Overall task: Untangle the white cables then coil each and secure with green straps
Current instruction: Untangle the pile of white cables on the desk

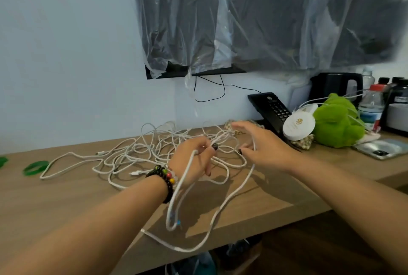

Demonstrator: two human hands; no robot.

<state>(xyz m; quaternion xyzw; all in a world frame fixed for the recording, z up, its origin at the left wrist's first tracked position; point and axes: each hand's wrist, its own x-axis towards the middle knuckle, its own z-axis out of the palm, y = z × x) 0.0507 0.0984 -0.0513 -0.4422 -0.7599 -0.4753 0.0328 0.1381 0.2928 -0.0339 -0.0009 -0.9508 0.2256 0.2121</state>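
Green straps (35, 167) lie flat near the far left edge of the wooden worktop (66, 199), well apart from the hands. Right of them, a loose heap of white cables (141, 151) spreads across the middle of the worktop towards its back edge, strands crossing over one another, with small plugs showing here and there. The left hand (194, 159), a beaded bracelet (165, 180) on its wrist, is raised above the heap and pinches one strand between thumb and fingers; from there long loops of that cable (229, 204) hang down past the front edge of the worktop. The right hand (262, 144) is just beside it, fingers spread and fairly straight, with a strand running across them; it appears to guide rather than grip. At the right end of the worktop stand a black telephone (271, 106), a round white tin (299, 125), a green plush toy (335, 122) and bottles (372, 106).

The cables look light, thin and limp, likely to slide easily yet snag at crossings. A sensible hold is probably near a plug end, feeding the strand out through the tangle without tugging.
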